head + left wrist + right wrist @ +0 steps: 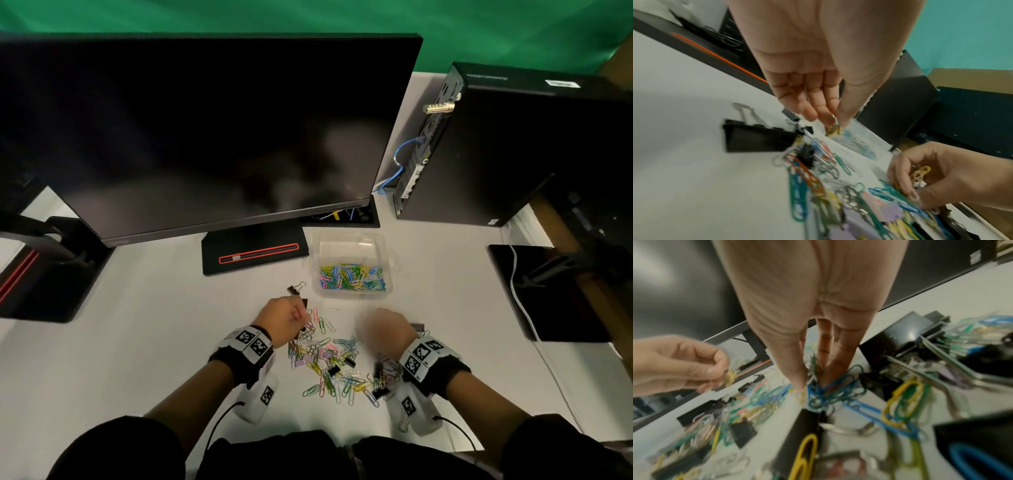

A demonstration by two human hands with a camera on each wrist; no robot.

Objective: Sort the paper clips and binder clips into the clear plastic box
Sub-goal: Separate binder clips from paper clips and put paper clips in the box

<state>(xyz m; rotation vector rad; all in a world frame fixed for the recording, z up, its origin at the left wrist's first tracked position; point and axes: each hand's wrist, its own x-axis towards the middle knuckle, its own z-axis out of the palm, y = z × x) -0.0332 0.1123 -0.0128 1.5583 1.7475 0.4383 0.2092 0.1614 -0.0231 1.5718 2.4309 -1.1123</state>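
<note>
A clear plastic box [390, 263] stands behind the pile; its near compartment holds coloured paper clips [352, 278] and its far one looks bare. A mixed pile of paper clips and black binder clips [329, 363] lies on the white table between my hands. My left hand [835, 125] hovers above the pile's far left edge and pinches a small yellowish binder clip [834, 132] between thumb and fingers. My right hand [812, 382] reaches down into the pile's right side and pinches a bunch of blue and green paper clips [830, 391]. A large black binder clip [756, 138] lies beside the left hand.
A dark monitor [205, 130] on a black stand base [253, 251] fills the back left, close behind the box. A black computer tower [513, 144] stands at the back right. Black stand bases sit at the far left [51, 274] and far right [548, 291], the latter with a white cable [520, 301].
</note>
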